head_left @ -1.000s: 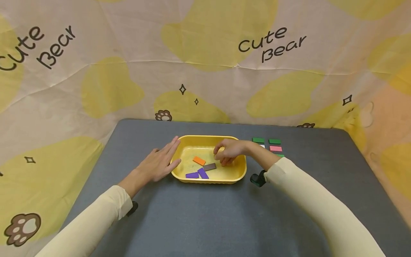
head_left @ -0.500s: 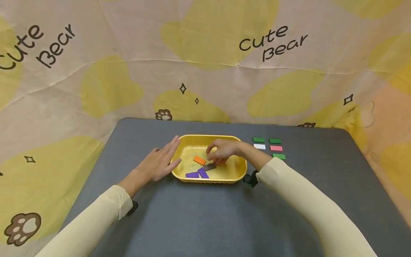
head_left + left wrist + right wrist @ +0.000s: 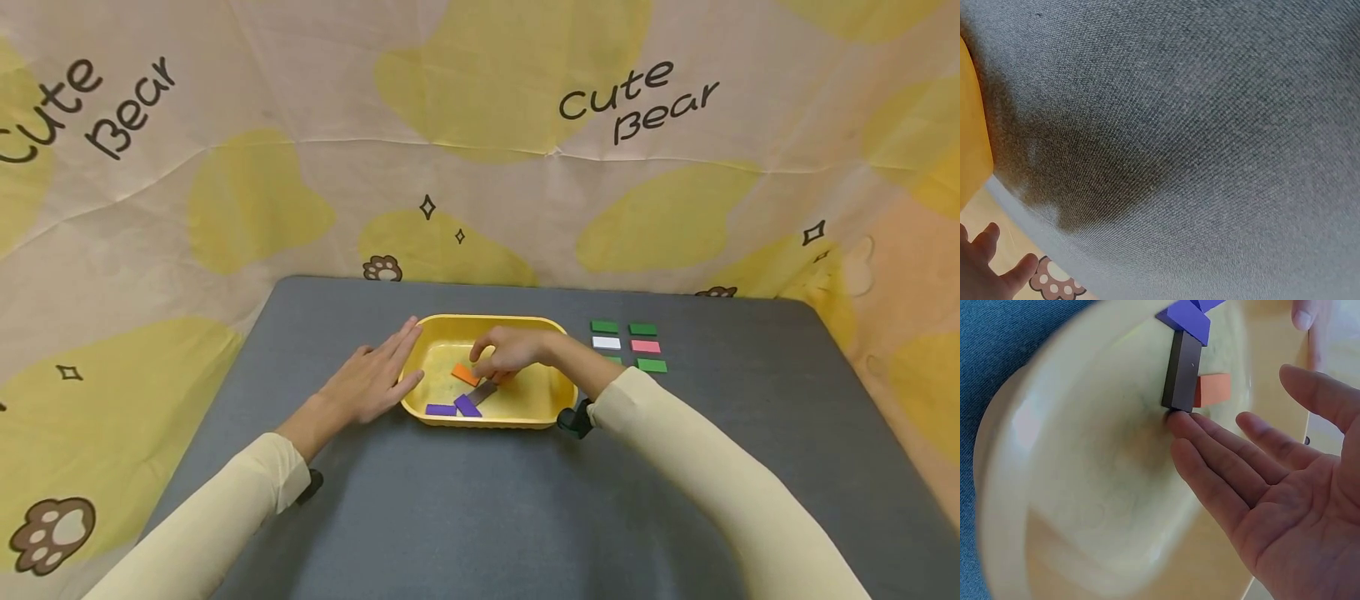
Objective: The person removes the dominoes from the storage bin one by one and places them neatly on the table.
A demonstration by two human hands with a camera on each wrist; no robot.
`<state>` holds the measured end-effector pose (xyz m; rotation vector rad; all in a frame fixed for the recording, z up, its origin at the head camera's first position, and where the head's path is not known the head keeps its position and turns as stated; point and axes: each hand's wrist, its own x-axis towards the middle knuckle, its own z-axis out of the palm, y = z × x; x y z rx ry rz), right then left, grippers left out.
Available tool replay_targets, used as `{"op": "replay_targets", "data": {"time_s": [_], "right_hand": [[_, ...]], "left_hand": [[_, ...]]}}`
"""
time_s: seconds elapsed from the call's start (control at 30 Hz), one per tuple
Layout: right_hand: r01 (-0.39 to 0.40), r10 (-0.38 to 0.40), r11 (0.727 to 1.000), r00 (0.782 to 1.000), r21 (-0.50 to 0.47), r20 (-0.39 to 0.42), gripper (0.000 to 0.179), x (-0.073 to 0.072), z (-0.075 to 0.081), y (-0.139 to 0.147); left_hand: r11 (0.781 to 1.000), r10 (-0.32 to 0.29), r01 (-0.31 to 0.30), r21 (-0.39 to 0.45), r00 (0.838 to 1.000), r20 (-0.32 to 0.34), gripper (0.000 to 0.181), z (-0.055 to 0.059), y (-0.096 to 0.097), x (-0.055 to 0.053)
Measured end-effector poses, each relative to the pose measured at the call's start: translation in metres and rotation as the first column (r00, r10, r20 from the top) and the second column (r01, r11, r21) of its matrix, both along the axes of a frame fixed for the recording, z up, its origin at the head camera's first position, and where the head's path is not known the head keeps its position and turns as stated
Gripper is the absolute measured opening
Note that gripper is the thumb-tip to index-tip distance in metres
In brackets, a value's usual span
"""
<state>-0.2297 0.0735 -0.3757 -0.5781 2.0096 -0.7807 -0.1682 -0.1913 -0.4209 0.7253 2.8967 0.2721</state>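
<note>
Lying in the yellow tray [image 3: 528, 408], the dark block [image 3: 482, 393] is set slantwise: long axis from near left to far right, far end met by the right hand [image 3: 510, 352], near end butted against a purple block [image 3: 467, 406]. In the right wrist view, contact is made by the fingers [image 3: 1184, 427] at that end only, so the block points lengthwise away from them. Fingers extended, thumb held apart, nothing pinched. Right hand is clearly nearer. Orange block [image 3: 465, 375] is placed just beside, on the dark block's far-left side; touching or not cannot be told. Second purple block [image 3: 441, 410] is found farther left, by the tray's near wall. Left hand [image 3: 375, 379] is laid at the tray's left rim, fingers straight, nothing gripped. Tray is placed toward the far edge of the counter [image 3: 480, 517]. To its right, toward the far right corner, six are set out in two columns: four green blocks [image 3: 604, 327], a white block [image 3: 606, 342], a pink block [image 3: 645, 346]. One green is partly covered by the right forearm [image 3: 588, 367].
</note>
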Motion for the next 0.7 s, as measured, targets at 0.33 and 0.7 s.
{"op": "replay_targets", "data": {"time_s": [0.33, 0.7], "right_hand": [[-0.037, 0.036, 0.999, 0.999, -0.034, -0.012, 0.036, 0.002, -0.003, -0.007], [-0.077, 0.077, 0.995, 0.997, -0.056, -0.014, 0.029, 0.003, -0.003, -0.015]], "left_hand": [[1.0, -0.004, 0.004, 0.002, 1.0, -0.012, 0.077, -0.001, 0.0, 0.0], [1.0, -0.013, 0.013, 0.004, 1.0, -0.015, 0.077, -0.001, 0.0, 0.0]]}}
